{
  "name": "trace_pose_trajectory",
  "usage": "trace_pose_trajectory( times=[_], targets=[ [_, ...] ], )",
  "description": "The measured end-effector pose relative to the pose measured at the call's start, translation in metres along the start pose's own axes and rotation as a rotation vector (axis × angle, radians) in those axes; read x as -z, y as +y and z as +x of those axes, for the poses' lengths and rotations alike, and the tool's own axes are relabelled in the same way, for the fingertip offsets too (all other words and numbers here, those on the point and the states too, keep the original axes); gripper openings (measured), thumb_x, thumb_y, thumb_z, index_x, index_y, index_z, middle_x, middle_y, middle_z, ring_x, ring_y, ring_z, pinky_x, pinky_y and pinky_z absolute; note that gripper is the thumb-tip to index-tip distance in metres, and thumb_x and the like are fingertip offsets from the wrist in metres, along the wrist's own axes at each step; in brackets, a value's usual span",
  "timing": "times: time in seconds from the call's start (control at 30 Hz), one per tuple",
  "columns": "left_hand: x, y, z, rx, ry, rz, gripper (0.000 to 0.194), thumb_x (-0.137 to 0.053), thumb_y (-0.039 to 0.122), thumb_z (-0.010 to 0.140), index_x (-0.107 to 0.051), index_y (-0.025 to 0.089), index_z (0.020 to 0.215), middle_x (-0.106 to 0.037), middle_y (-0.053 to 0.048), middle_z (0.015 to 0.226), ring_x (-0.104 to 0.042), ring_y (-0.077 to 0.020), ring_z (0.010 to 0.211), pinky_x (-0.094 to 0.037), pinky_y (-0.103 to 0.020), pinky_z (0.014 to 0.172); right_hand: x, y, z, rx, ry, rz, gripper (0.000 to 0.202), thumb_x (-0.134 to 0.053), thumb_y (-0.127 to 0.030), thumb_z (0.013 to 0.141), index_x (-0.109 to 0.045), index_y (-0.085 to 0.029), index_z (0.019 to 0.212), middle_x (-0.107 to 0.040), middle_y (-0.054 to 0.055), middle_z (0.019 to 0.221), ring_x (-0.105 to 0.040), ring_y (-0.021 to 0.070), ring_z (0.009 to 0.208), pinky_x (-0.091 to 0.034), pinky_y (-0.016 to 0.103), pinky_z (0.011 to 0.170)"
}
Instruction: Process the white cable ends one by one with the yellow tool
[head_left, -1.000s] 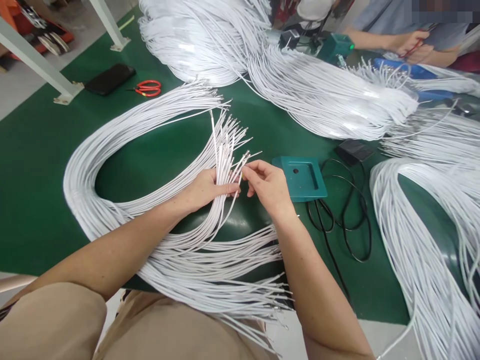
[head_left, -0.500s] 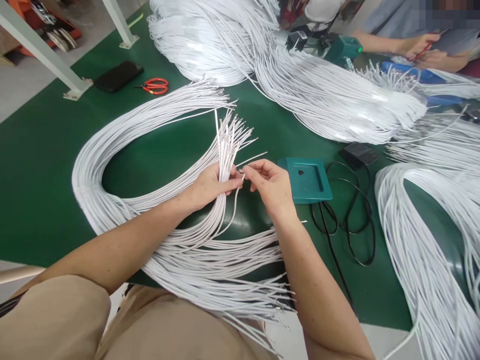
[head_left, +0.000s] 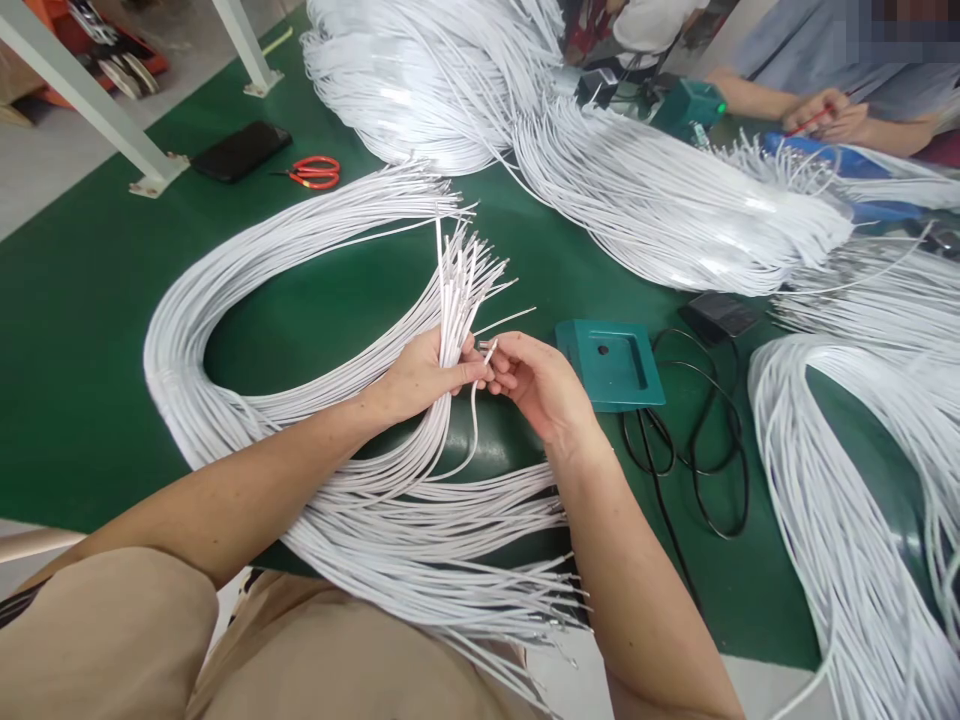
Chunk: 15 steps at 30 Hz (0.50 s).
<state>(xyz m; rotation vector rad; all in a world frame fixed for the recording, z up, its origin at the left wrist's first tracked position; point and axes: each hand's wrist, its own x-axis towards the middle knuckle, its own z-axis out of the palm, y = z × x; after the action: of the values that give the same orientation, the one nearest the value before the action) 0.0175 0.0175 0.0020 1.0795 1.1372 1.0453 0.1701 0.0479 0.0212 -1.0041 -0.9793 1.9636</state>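
My left hand (head_left: 431,375) is wrapped round a bundle of white wires (head_left: 455,300), whose ends fan out above the fist. At its thumb and fingertips, one single white wire (head_left: 475,415) stands apart from the bundle and curves down to the table. My right hand (head_left: 536,380) has its fingertips at the end of that wire, almost touching my left thumb. A small metallic tip shows between the two hands; its exact shape is too small to tell. Below my forearms lie more white wires (head_left: 480,500) with bare ends pointing right.
On the green table (head_left: 67,370) are a teal tray-like device (head_left: 611,395), a black cable (head_left: 701,465), red-handled snips (head_left: 315,172) and a black case (head_left: 241,152). Large white wire heaps (head_left: 675,190) fill the back and right. Across the table, a person's hands (head_left: 829,115) hold a red-handled tool.
My right hand has turned slightly, its fingers opening out more below the wire's end. The single wire's loop bows further right. Across the table, the other person's hands have moved left and lower.
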Motion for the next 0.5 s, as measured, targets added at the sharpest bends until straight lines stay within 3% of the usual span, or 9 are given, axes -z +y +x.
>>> trace_pose_trajectory(
  times=[0.1, 0.2, 0.37, 0.5],
  targets=[
    [-0.004, 0.0028, -0.0016, -0.007, -0.001, 0.054, 0.025, -0.071, 0.022, 0.07, -0.047, 0.017, 0.075, -0.065, 0.001, 0.067, -0.061, -0.0108, 0.059, -0.041, -0.021, 0.049, -0.0009, -0.0003, 0.0008, 0.004, 0.025, -0.042, 0.027, -0.066, -0.045, 0.075, -0.064, -0.018, 0.077, -0.038, -0.007, 0.054, -0.038, 0.0075, 0.047, -0.038, 0.024, 0.052],
    [-0.0067, 0.0039, -0.0025, -0.017, -0.018, 0.092, 0.023, -0.07, 0.022, 0.07, -0.049, 0.016, 0.075, -0.068, -0.001, 0.069, -0.063, -0.0129, 0.062, -0.042, -0.022, 0.051, -0.0024, 0.0007, 0.0012, -0.015, 0.03, -0.089, 0.036, -0.071, -0.052, 0.069, -0.061, -0.017, 0.068, -0.036, -0.008, 0.052, -0.037, 0.0072, 0.047, -0.036, 0.023, 0.051],
    [-0.0051, 0.003, -0.0027, -0.027, 0.006, 0.092, 0.024, -0.071, 0.026, 0.071, -0.05, 0.017, 0.076, -0.068, 0.0, 0.072, -0.063, -0.0122, 0.062, -0.046, -0.023, 0.052, 0.0017, 0.0026, 0.0014, -0.062, -0.032, -0.019, 0.038, -0.073, -0.053, 0.069, -0.059, -0.018, 0.069, -0.04, -0.007, 0.056, -0.039, 0.0075, 0.05, -0.042, 0.025, 0.058],
    [-0.0012, 0.0012, -0.0015, -0.043, 0.024, 0.112, 0.022, -0.071, 0.026, 0.072, -0.052, 0.015, 0.075, -0.066, 0.0, 0.072, -0.061, -0.0095, 0.06, -0.047, -0.022, 0.054, 0.0057, 0.0033, 0.0001, -0.068, -0.056, 0.044, 0.031, -0.075, -0.045, 0.07, -0.062, -0.017, 0.075, -0.047, -0.006, 0.062, -0.046, 0.0078, 0.057, -0.044, 0.024, 0.063]
  ],
)
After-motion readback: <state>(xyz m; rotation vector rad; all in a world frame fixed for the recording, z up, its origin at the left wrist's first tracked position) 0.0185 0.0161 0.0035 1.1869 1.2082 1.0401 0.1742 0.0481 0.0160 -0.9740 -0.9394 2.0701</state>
